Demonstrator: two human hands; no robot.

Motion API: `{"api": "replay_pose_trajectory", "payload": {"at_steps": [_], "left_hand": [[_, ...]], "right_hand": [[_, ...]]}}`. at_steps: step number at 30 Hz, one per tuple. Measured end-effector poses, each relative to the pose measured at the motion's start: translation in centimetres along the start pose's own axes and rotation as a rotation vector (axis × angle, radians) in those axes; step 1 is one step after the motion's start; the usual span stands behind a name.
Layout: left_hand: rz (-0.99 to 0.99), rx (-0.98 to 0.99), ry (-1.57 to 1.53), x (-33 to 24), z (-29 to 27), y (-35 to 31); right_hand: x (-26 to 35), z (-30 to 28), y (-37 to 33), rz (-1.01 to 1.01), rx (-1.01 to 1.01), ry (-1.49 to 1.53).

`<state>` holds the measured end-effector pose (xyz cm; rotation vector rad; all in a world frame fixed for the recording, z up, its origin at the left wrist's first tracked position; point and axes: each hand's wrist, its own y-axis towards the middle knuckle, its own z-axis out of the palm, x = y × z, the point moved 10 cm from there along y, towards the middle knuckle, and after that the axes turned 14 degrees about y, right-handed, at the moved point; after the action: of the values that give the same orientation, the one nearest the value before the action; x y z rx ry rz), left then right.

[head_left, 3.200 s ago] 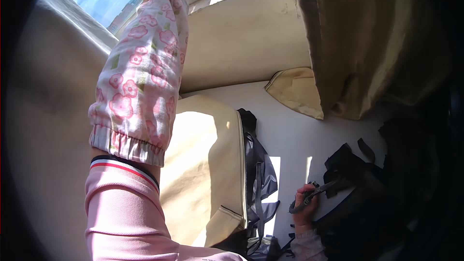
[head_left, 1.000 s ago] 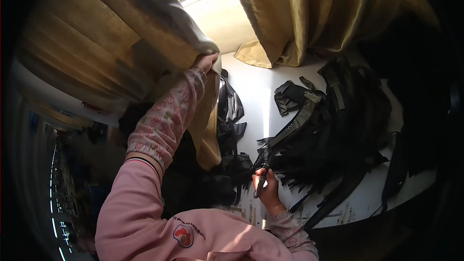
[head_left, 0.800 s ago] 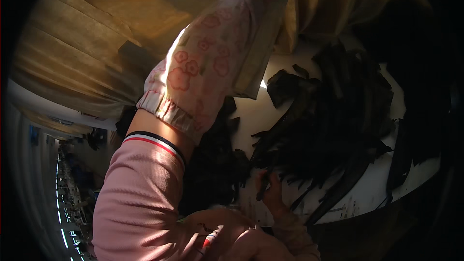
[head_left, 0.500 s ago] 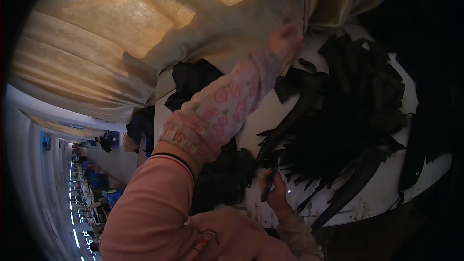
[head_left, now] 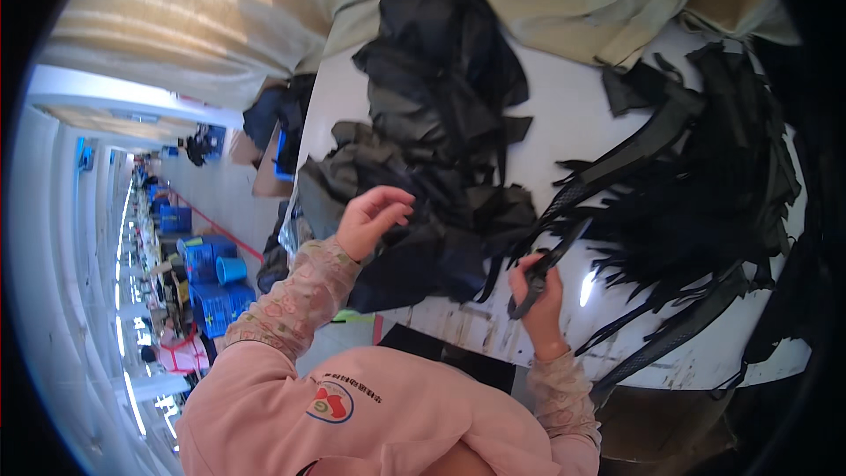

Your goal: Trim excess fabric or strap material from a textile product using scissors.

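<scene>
Right hand (head_left: 540, 300) wrapped round the handles of the scissors (head_left: 548, 263), blades pointing away past the fingertips; likely gripped so to keep fingers off the edges. Left hand (head_left: 372, 222) empty, fingers loosely curled, at the near part of the dark cloth pile (head_left: 436, 92); contact unclear. Black strips (head_left: 679, 220) fan out right of the right hand, ends close by the blades: probable snag. Curtain (head_left: 564, 4) drapes onto the tabletop (head_left: 573, 92) beyond both hands. Blue crates (head_left: 220, 304) well left of the left hand.
</scene>
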<state>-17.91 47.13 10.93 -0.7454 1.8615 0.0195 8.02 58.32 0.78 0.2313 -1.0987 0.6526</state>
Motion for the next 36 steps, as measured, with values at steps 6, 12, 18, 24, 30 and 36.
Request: {"api": "replay_pose_trajectory", "payload": {"at_steps": [6, 12, 18, 24, 30, 36], "left_hand": [[0.072, -0.178, 0.126, 6.4, -7.5, -5.8], [0.544, -0.097, 0.855, 5.0, -4.5, -12.0], [0.543, -0.173, 0.689, 10.3, -0.4, -17.1], [0.701, -0.087, 0.255, 8.5, 9.1, -25.9], [0.717, 0.509, 0.174, 11.5, 14.2, -31.7], [0.774, -0.707, 0.338, 9.8, -6.5, -27.4]], "right_hand": [[0.5, 3.0, -1.6, 0.044, -0.044, -0.03], [-1.3, 6.4, -5.5, -0.087, 0.002, -0.165], [-5.4, 11.8, -12.1, -0.034, 0.11, -0.114], [-4.3, 13.6, -16.8, -0.26, 0.029, -0.221], [-5.6, 9.0, -22.9, -0.171, 0.08, -0.438], [-5.9, 4.3, -30.1, 0.08, 0.068, -0.431]]}}
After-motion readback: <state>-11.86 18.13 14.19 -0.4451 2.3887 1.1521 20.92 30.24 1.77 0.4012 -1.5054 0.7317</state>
